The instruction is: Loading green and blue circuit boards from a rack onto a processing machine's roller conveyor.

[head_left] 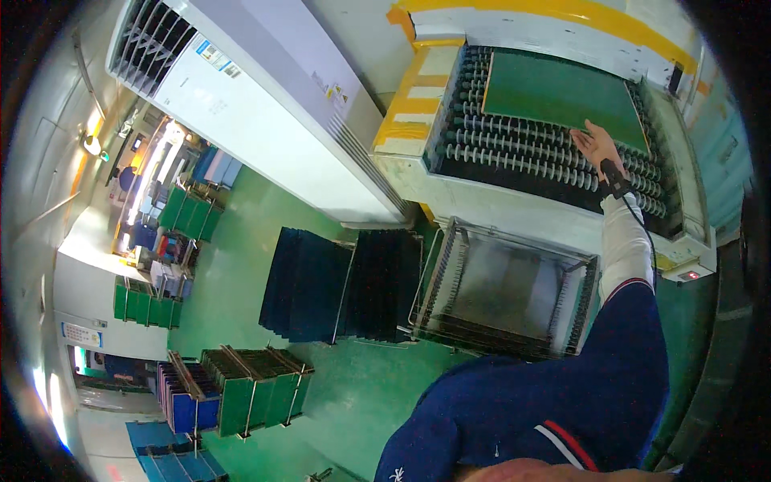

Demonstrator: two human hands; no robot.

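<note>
A green panel [554,88] is laid on rows of ribbed rollers [514,161], with most of its surface stretching beyond the fingers and to both sides of them. Its near edge is overlapped by the fingers of the right hand [599,149]. The thumb and fingers are held apart, not closed in a grip; whether the panel is touched by them cannot be told. A black band [615,180] is worn at the wrist, behind the fingers, above a white sleeve [626,241].

The rollers are enclosed by a pale machine housing [498,207], whose edge to the left of the fingers is marked with yellow tape [404,131]. Nearer the body than the fingers, a slotted metal rack [450,281] is placed close to the housing. To its left, farther from the fingers, dark sheets [305,285] are stood in rows. Well left of the fingers, a tall white cabinet unit [273,120] is seen, and farther off, green boards [249,402] are racked on the green floor [353,386].
</note>
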